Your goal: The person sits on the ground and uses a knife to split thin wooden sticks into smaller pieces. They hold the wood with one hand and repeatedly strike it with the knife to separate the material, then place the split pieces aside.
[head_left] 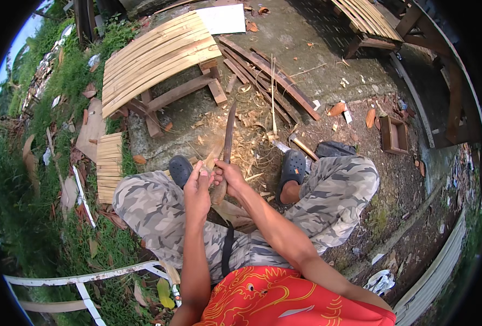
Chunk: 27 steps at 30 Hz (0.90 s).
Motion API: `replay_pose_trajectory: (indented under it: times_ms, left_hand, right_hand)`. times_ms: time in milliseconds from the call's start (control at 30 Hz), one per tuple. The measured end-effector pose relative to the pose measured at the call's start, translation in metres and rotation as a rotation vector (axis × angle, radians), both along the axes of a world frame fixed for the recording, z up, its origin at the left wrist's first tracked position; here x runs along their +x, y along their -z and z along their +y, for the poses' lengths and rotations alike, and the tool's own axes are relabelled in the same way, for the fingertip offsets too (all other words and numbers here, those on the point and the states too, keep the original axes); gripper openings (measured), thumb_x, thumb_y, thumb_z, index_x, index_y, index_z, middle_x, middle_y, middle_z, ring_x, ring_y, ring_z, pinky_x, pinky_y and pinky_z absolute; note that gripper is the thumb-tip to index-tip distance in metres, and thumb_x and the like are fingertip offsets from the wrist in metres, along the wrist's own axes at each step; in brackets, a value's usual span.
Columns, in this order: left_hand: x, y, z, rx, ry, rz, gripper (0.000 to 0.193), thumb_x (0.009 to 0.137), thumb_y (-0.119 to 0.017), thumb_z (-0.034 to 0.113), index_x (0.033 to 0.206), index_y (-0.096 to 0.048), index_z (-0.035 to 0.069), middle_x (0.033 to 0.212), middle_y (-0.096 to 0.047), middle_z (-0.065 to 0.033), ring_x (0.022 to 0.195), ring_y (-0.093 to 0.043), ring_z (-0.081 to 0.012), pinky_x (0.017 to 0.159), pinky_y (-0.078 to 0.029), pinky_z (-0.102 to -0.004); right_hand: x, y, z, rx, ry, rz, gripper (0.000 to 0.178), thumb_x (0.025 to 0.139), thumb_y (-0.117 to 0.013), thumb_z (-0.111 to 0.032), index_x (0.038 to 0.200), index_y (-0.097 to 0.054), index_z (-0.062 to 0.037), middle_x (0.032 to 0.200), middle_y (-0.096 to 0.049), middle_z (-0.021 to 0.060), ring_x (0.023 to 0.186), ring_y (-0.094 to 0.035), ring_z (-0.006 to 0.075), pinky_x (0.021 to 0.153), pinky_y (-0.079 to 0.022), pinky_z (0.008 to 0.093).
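I sit with my knees apart, both hands close together between them. My right hand point(230, 177) is closed around a long dark-bladed machete point(229, 130), whose blade points away from me; its wooden handle end shows below the fist. Just beside it, my left hand point(199, 178) is closed, thumb and fingers pinched on a pale strip point(213, 154) that looks like bamboo. The strip lies against the left side of the blade and is partly hidden by my fingers. Curled pale shavings point(252, 138) litter the ground beyond both hands.
A bamboo-slatted bench point(159, 62) stands ahead on the left, with a smaller slatted piece point(109, 168) nearer. Dark wooden planks point(271, 76) lie ahead. On the right are a hammer point(304, 146), a black bag point(334, 149) and a wooden box point(385, 136). A white metal frame point(83, 280) is at lower left.
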<state>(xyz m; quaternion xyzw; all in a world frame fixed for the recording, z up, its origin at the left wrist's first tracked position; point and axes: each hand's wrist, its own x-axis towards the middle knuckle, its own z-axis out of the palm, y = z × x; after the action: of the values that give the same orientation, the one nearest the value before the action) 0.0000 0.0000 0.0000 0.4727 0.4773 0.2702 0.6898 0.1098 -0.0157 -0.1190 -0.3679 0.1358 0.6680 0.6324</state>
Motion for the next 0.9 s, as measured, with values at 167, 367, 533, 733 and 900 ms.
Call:
replay_pose_trajectory:
  times_ms: [167,367,533,733,900]
  left_hand:
    - [0.006,0.005,0.003,-0.036,-0.030,-0.105,0.055,0.104,-0.048,0.019,0.145,-0.029,-0.012,0.140,-0.046,-0.0197,0.124,-0.053,-0.0245,0.107,-0.045,-0.0327]
    - [-0.005,0.008,0.008,-0.129,-0.072,-0.211,0.056,0.104,-0.048,0.018,0.144,-0.028,-0.015,0.139,-0.046,-0.0205,0.122,-0.054,-0.0246,0.108,-0.045,-0.0342]
    - [-0.009,0.012,0.009,-0.128,-0.060,-0.141,0.051,0.103,-0.052,0.021,0.142,-0.039,-0.010,0.129,-0.055,-0.0135,0.115,-0.057,-0.0182,0.107,-0.044,-0.0353]
    - [-0.021,0.019,0.009,-0.059,-0.015,0.035,0.040,0.102,-0.054,0.027,0.125,-0.060,-0.006,0.110,-0.065,-0.0054,0.102,-0.060,-0.0112,0.099,-0.047,-0.0315]
    - [-0.021,0.022,0.009,-0.003,-0.015,0.052,0.035,0.101,-0.056,0.028,0.108,-0.068,-0.003,0.088,-0.059,0.0037,0.079,-0.052,-0.0035,0.094,-0.047,-0.0291]
  right_hand:
    - [0.013,-0.012,0.000,-0.076,-0.045,-0.175,0.023,0.092,-0.066,-0.022,0.081,-0.054,-0.0059,0.060,-0.047,-0.0010,0.046,-0.044,0.0124,0.043,-0.039,0.0300]
    - [0.009,-0.046,-0.047,-0.094,-0.251,-0.742,0.034,0.092,-0.067,-0.033,0.082,-0.062,-0.0006,0.057,-0.053,0.0028,0.051,-0.050,0.0112,0.048,-0.041,0.0308]
    - [0.002,-0.080,-0.083,-0.081,-0.401,-1.085,0.033,0.090,-0.069,-0.034,0.089,-0.066,-0.0006,0.056,-0.052,0.0031,0.052,-0.047,0.0114,0.051,-0.038,0.0296]
    - [-0.009,-0.099,-0.086,-0.038,-0.324,-1.218,0.031,0.088,-0.069,-0.030,0.081,-0.064,0.0003,0.053,-0.052,0.0099,0.048,-0.047,0.0134,0.049,-0.039,0.0339]
    - [-0.012,-0.098,-0.077,-0.101,-0.471,-1.271,0.026,0.087,-0.067,-0.023,0.078,-0.064,0.0005,0.052,-0.049,0.0133,0.045,-0.044,0.0162,0.049,-0.040,0.0354]
